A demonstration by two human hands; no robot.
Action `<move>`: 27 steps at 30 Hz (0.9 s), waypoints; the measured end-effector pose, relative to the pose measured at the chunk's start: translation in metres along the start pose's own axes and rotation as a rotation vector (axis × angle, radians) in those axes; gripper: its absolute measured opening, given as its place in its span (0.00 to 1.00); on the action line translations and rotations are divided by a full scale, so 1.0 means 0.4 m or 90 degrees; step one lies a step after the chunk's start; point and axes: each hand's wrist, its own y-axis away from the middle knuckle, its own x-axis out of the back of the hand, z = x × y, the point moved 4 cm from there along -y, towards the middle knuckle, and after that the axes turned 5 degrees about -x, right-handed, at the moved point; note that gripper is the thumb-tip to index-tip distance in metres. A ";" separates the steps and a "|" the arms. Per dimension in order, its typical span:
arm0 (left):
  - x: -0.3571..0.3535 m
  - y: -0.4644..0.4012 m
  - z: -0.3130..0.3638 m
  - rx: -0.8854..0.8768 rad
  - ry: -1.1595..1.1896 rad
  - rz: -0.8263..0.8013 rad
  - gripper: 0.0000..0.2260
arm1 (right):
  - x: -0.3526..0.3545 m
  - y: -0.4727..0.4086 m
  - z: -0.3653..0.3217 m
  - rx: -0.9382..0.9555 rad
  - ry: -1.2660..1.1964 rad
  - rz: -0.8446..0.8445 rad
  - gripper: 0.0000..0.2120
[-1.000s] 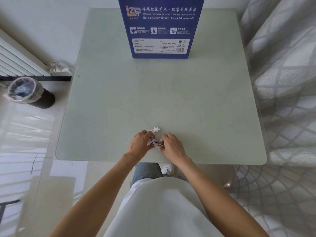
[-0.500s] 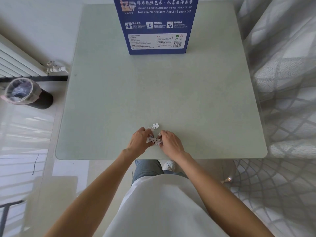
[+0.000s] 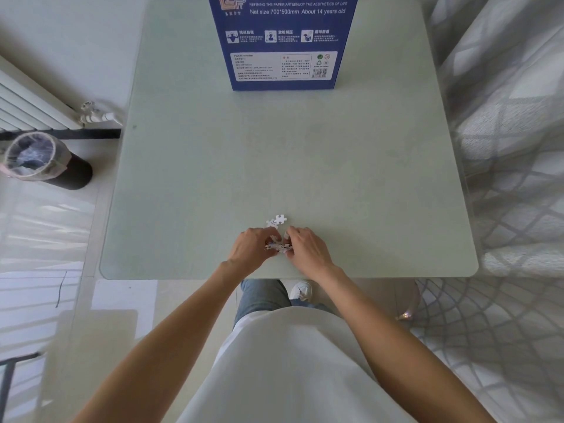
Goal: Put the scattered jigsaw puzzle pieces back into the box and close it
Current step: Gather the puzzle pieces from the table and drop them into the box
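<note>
A small heap of white jigsaw pieces [image 3: 278,245] lies near the table's front edge, cupped between my two hands. My left hand [image 3: 251,249] curls its fingers round the heap from the left. My right hand [image 3: 307,251] curls round it from the right. Two more loose pieces [image 3: 277,221] lie just beyond my fingertips, untouched. The tall blue puzzle box [image 3: 283,41] stands upright at the far edge of the table; its top is out of view.
The pale green table [image 3: 213,166] has rounded corners. A black waste bin with a plastic liner [image 3: 42,160] stands on the floor at the left, beside a white radiator [image 3: 27,102]. A sheer patterned curtain [image 3: 512,148] hangs along the right.
My hands have drawn a little closer together around the heap. The view has tipped forward, so the box sits higher in the frame.
</note>
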 end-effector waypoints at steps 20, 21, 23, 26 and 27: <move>-0.037 0.063 0.006 0.143 0.143 0.067 0.14 | 0.032 -0.023 0.031 -0.039 -0.067 -0.018 0.15; -0.034 0.058 0.009 0.137 0.125 0.076 0.14 | 0.035 -0.028 0.029 -0.032 -0.043 -0.015 0.15; -0.032 0.056 0.009 0.125 0.093 0.085 0.14 | 0.031 -0.031 0.023 -0.021 -0.006 -0.015 0.13; -0.035 0.054 0.013 0.125 0.070 0.084 0.13 | 0.030 -0.030 0.017 -0.026 0.026 -0.015 0.13; -0.037 0.053 0.014 0.127 0.067 0.083 0.12 | 0.032 -0.031 0.016 -0.027 0.034 -0.015 0.13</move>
